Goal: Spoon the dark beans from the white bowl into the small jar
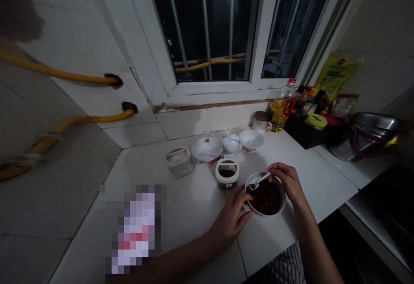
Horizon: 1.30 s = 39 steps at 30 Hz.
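Note:
In the head view a bowl (pixel 282 206) of dark, reddish-brown chunky sauce stands on the white tiled counter. My left hand (pixel 233 215) grips its left rim, fingers on the edge and thumb low on the side. A small white plastic spoon (pixel 259 181) is pinched by its handle in my right hand (pixel 286 179), its head over the left part of the bowl near the sauce. Just behind the bowl sits a small square container (pixel 227 173) with a pale rim and some dark contents.
Along the wall stand a clear lidded container (pixel 180 162), two white bowls (pixel 207 149) (pixel 251 140), a plastic-wrapped white bundle (pixel 232 143) and a jar (pixel 261 123). At right are an oil bottle (pixel 280 110), a black condiment box (pixel 305 131) and a metal pot (pixel 365 135). A blurred-out package (pixel 136 228) lies left.

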Available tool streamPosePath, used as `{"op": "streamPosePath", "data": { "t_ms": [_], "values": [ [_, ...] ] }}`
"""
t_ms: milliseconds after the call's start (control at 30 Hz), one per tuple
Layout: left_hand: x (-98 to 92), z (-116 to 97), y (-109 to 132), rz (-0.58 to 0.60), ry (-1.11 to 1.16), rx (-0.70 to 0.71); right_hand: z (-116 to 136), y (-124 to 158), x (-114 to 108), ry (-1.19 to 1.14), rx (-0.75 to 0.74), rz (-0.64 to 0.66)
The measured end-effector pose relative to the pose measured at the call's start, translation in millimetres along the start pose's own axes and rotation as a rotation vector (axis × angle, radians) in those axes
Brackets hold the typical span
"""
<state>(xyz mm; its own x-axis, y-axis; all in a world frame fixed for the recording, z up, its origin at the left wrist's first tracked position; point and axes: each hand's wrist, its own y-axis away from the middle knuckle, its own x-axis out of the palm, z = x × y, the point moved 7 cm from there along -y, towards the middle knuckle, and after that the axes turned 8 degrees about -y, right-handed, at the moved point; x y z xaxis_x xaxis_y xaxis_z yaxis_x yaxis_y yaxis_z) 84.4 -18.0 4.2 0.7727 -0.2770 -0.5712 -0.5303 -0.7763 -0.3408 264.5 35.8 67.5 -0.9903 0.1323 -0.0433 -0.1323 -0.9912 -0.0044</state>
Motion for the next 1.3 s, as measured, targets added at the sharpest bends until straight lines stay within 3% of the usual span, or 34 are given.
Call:
{"op": "streamPosePath", "data": {
  "t_ms": [367, 533, 667, 733, 833, 900, 967, 1133, 1300],
  "values": [
    [-0.8, -2.3, -0.4, -0.013, 0.009, 0.015, -6.7, -1.9, -3.7, -0.122, 0.019, -0.043],
    [0.3, 0.6, -0.1, -0.012, -0.003, 0.0, 9.6, -7.0, -1.9, -0.11, -0.07, -0.076],
    [0.1, 0.3, -0.5, -0.01, -0.01, -0.006, 32.1, -6.8, 20.2, -0.032, -0.246, -0.027],
    [0.0, -0.3, -0.9, -0.006, -0.009, -0.012, 45.9, -0.8, 36.3, 0.097, -0.412, -0.008],
    [0.1, -0.3, -1.1, -0.004, -0.004, -0.032, 61.8, 15.5, 68.4, 0.389, -0.716, 0.135],
    [0.0, 0.0, -0.9, -0.009, -0.002, -0.04, 63.4, 24.8, 81.7, 0.537, -0.843, 0.245],
    [-0.4, -0.1, -0.6, -0.016, 0.0, -0.033, 64.6, 28.4, 76.7, 0.585, -0.892, 0.241],
    [-0.9, -0.3, -0.5, -0.026, 0.0, -0.006, 66.2, 24.4, 23.0, 0.549, -0.803, 0.028],
    [-0.7, -0.5, -0.4, -0.027, 0.004, 0.009, 44.4, 17.5, 7.3, 0.763, -0.592, 0.109]
  ]
}}
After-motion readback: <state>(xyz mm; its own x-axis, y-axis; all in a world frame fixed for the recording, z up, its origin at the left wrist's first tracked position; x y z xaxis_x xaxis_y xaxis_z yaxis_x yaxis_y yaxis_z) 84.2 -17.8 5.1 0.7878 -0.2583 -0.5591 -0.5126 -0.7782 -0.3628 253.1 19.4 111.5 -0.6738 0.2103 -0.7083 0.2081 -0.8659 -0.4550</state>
